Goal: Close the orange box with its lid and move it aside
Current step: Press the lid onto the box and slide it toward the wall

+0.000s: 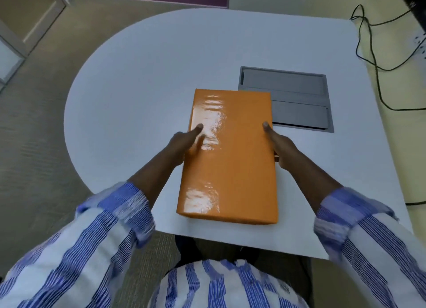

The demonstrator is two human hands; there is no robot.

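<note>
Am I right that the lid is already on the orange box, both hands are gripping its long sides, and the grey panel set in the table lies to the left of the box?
Not quite: the grey panel lies right of the orange box, as the head view shows. The rest holds: the lid is on, left hand and right hand at its long sides.

Glossy orange lid point(230, 155), white table point(143, 81), grey panel point(299, 100), blue-and-white striped sleeves point(96, 234).

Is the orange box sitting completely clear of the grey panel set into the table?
No, the far right corner of the orange box overlaps the near left part of the grey panel in the table.
</note>
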